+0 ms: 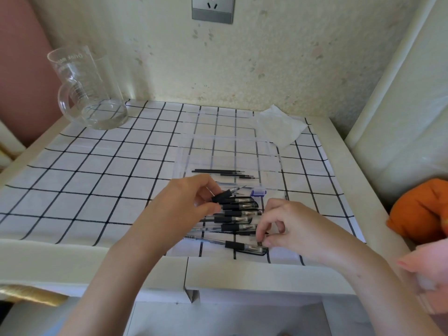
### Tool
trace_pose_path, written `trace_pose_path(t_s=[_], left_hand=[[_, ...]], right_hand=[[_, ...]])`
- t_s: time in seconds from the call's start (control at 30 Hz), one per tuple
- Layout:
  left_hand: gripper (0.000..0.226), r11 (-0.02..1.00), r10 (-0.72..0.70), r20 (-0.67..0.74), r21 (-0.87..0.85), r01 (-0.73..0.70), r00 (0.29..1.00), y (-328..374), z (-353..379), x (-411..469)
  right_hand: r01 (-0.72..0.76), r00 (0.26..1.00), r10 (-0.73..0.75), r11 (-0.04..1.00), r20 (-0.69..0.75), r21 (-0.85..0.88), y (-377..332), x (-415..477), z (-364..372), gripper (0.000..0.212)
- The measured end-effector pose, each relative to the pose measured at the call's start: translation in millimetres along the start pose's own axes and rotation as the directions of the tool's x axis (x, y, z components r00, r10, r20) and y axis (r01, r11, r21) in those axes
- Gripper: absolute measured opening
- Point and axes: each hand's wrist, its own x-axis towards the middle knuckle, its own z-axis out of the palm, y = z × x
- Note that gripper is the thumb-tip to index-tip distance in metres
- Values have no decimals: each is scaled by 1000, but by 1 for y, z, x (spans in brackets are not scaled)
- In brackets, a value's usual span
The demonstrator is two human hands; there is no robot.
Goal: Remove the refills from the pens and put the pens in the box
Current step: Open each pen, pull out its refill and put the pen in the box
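The left hand (191, 202) holds one black-grip pen (224, 195) above the other pens, with its tip pointing to the right and a little up toward the box. The fingers (208, 184) of this hand are closed around the rubber grip part of the pen.

The right hand (288, 223) is lower and to the right, just beside the tips of the lying pens. Its thumb and forefinger are pressed together on something very small near the tip of the nearest pen (232, 244); what this small thing is, I cannot tell.

A row of pens (238, 214) with clear barrels and black grips lies on the checked cloth (84, 170), between the two hands, all with tips to the right. The nearest pen lies a little apart from the row, close to the front edge of the cloth.

The clear plastic box (230, 146) stands open behind the pens, with a small purple latch (259, 191) on its front edge. Inside, close to the front wall, lie several thin black refills (218, 170), parallel to each other. I see no pen barrel inside the box.

On the table (242, 270), at the far left corner of the cloth, stands a glass measuring jug (87, 90) with a handle. A folded white tissue (278, 124) lies behind the box on the right. An orange soft object (421, 209) is at the right, beside the table.
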Motion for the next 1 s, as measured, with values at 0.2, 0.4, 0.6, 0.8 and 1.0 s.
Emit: trace_pose_path(t_s=[0.2, 0.4, 0.6, 0.8, 1.0], left_hand=[[16, 1000, 7, 0, 2, -7, 1000, -1, 1, 1], [16, 1000, 5, 5, 8, -5, 1000, -1, 2, 1], [15, 1000, 7, 7, 9, -7, 1000, 0, 2, 2], [15, 1000, 5, 1, 17, -5, 1000, -1, 4, 3], [15, 1000, 7, 2, 22, -7, 1000, 0, 4, 3]], right_hand=[[29, 1000, -29, 998, 9, -49, 0, 0, 2, 20], [60, 998, -57, 992, 28, -108, -2, -3, 4, 18], [64, 998, -60, 990, 28, -130, -2, -4, 5, 14], [55, 998, -52, 997, 37, -61, 0, -4, 5, 14], [83, 997, -83, 991, 5, -107, 0, -4, 7, 6]])
